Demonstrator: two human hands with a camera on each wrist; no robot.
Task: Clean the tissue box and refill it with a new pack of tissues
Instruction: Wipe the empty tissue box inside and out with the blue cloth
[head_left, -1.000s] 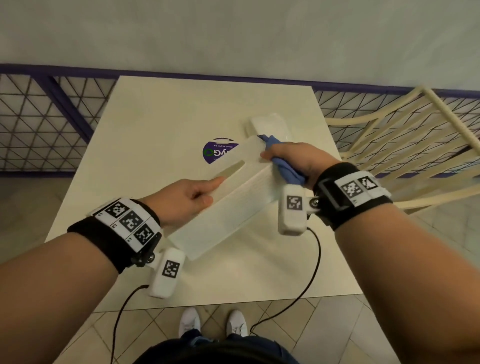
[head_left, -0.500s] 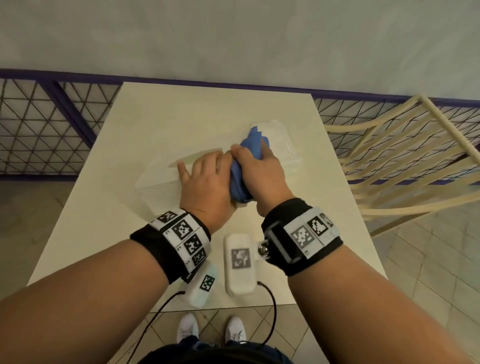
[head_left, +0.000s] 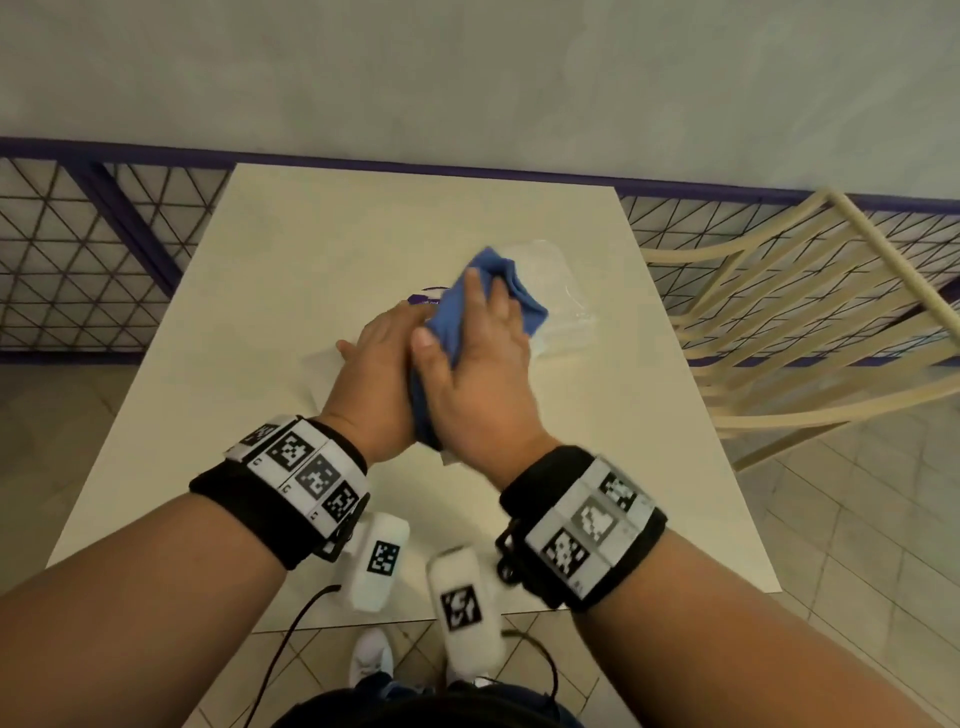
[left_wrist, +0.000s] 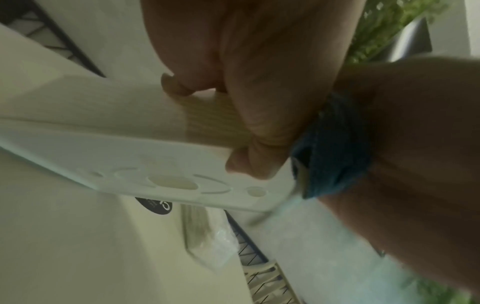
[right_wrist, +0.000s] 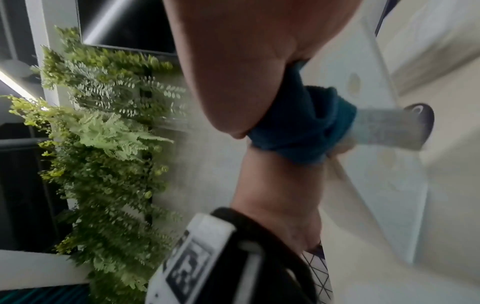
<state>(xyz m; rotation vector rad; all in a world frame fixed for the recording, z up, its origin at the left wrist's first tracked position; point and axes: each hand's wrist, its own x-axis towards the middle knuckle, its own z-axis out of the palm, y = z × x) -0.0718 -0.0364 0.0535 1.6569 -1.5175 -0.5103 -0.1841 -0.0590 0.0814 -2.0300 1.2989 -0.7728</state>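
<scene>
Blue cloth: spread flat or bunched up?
Bunched. The blue cloth is wadded under the right hand, folds sticking out past the fingers, pressed against the tissue box that the left hand grips.

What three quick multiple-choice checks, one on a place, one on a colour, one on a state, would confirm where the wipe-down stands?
1. Where does the new tissue pack lie?
A. on the table beyond the hands
B. on the chair
C. inside the box

2. What colour is the cloth?
A. white
B. blue
C. green

3. What is the left hand doing?
A. hanging idle
B. pointing at the wall
C. gripping the tissue box

Answers:
1 A: the clear-wrapped pack rests on the table.
2 B: blue shows under the right hand.
3 C: the left wrist view shows fingers curled round the box.
</scene>
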